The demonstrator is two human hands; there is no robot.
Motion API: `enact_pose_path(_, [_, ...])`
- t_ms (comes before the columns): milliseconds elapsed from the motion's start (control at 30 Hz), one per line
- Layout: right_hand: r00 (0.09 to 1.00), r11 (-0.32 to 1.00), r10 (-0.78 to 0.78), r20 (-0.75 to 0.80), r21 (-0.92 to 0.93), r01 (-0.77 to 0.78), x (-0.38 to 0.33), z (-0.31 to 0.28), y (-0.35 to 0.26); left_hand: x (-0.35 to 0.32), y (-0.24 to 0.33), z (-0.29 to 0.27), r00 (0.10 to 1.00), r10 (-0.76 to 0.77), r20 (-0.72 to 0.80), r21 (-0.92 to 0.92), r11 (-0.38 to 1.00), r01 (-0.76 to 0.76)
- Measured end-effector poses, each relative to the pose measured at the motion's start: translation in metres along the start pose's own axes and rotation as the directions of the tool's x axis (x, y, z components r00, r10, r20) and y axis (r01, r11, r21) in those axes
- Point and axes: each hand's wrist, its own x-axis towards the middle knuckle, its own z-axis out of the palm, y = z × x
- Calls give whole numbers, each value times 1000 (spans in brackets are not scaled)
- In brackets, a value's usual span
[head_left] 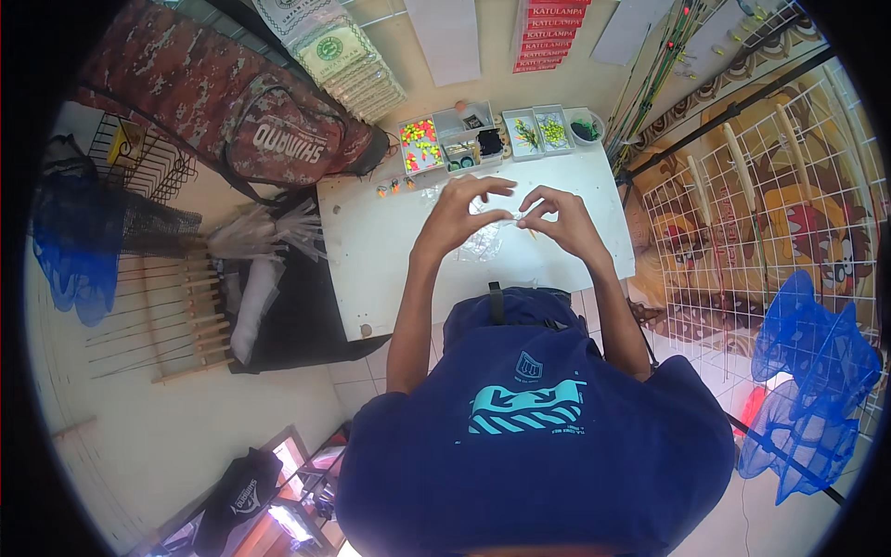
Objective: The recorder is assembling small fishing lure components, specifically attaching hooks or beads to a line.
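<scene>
Just above the centre of the frame, the right hand (568,226) keeps thumb and forefinger in a narrow pinch, apparently on a small pale piece (517,219) over the white table (371,265); the left hand (453,215) has its forefinger spread wide from its thumb, whose tip is at the piece. A slackened pinch could drop it, and the clear plastic (481,245) below might hide it.

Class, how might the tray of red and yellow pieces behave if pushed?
The tray looks shallow, so it probably won't tip. Its small pieces look loose and would likely shift; with no lid visible, some might spill.
</scene>
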Motion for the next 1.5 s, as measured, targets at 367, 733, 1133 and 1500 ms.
enact_pose_path(367, [997, 982, -74, 20, 178, 69, 1, -10, 5, 5, -3, 11, 977, -140, 160, -319, 930, 185])
enact_pose_path(733, [977, 895, 109, 184, 410, -177, 6, -6, 16, -10, -12, 32, 939, -220, 264, -670, 659, 343])
enact_pose_path(1133, [898, 733, 121, 422, 572, -367, 10, 1, 45, -17, -6, 45, 958, -184, 218, -676, 680, 285])
enact_pose_path(1500, [891, 769, 86, 445, 539, -343, 11, 3, 42, -18, -13, 42, 961, -143, 236, -638, 723, 264])
